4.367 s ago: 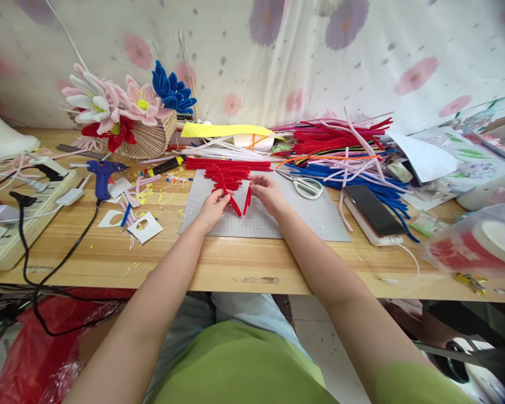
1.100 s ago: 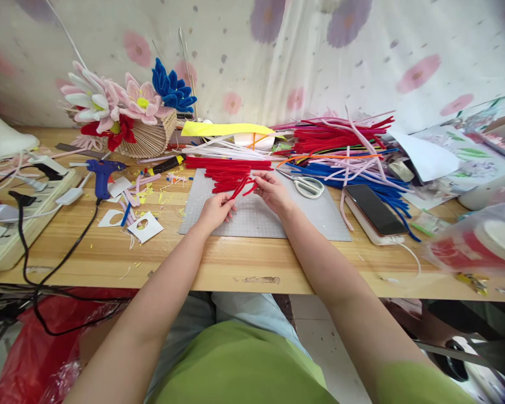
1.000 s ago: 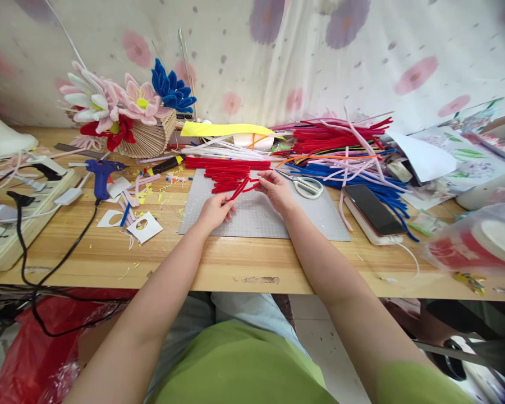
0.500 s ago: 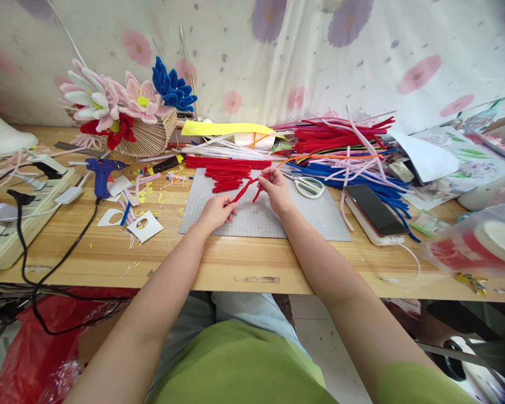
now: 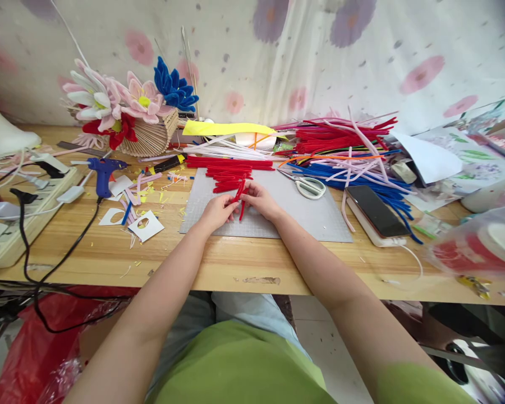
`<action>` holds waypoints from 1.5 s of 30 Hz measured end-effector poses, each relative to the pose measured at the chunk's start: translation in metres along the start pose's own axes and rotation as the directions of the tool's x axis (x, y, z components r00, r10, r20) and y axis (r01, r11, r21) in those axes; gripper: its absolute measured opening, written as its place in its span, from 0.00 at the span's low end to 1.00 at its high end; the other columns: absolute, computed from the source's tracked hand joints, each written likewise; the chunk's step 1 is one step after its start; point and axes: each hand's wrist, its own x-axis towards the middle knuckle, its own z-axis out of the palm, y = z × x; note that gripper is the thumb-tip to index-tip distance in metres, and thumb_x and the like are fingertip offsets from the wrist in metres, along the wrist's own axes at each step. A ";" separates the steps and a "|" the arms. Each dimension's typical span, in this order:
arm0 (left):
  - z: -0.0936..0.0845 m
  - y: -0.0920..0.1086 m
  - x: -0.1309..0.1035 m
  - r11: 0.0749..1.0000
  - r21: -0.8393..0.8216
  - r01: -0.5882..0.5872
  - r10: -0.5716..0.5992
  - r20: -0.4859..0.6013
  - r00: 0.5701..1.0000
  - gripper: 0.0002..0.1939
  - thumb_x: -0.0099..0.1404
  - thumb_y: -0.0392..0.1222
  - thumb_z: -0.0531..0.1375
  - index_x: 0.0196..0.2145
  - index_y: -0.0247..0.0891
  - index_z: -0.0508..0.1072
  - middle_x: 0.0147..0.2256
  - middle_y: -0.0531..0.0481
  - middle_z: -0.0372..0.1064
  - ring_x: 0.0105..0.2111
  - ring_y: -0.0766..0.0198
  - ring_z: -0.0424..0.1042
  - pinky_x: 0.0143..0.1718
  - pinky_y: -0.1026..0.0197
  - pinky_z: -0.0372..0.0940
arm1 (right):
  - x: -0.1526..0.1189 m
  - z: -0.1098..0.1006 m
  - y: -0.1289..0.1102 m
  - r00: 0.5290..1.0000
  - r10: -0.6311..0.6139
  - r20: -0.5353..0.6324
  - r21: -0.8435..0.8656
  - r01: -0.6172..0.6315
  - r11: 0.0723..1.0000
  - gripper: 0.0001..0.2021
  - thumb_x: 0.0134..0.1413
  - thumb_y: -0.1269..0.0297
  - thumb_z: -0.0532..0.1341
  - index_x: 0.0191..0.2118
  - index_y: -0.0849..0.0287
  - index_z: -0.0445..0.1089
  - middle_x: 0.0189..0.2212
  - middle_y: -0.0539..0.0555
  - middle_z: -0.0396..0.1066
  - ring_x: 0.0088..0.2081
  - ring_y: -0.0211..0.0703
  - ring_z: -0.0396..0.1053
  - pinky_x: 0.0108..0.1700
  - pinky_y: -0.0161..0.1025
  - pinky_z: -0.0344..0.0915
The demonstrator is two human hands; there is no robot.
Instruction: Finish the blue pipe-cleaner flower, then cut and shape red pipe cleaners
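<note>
Between my two hands is a red pipe cleaner (image 5: pixel 242 210), bent, with one end hanging down. My left hand (image 5: pixel 219 212) pinches it at the left, fingers closed. My right hand (image 5: pixel 261 201) grips it from the other side, its fingertips close to those of the left. Just behind my hands, cut red pipe cleaners (image 5: pixel 227 173) lie in rows on the grey cutting mat (image 5: pixel 294 216). White-handled scissors (image 5: pixel 310 188) rest on the mat to the right of my right hand.
A blue glue gun (image 5: pixel 104 174), paper scraps and a power strip (image 5: pixel 37 219) are at the left. Pipe-cleaner flowers (image 5: pixel 143 101) stand behind them. Bundles of red and blue pipe cleaners (image 5: pixel 340 134) lie at the back right, with a phone (image 5: pixel 376 210) and a bagged cup (image 5: pixel 483 241) nearer.
My right hand has moved left and down, close to my left hand. The red pipe cleaner stretched between them is now drawn together, its bend smaller.
</note>
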 end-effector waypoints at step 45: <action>0.001 0.006 -0.001 0.895 0.392 -0.211 0.291 -0.158 0.944 0.14 0.59 0.44 0.59 0.42 0.39 0.76 0.40 0.45 0.75 0.34 0.61 0.72 0.36 0.62 0.63 | 0.008 0.007 -0.010 0.986 0.066 -0.150 0.077 -0.055 0.995 0.14 0.44 0.55 0.64 0.30 0.59 0.64 0.25 0.47 0.68 0.26 0.33 0.65 0.27 0.33 0.64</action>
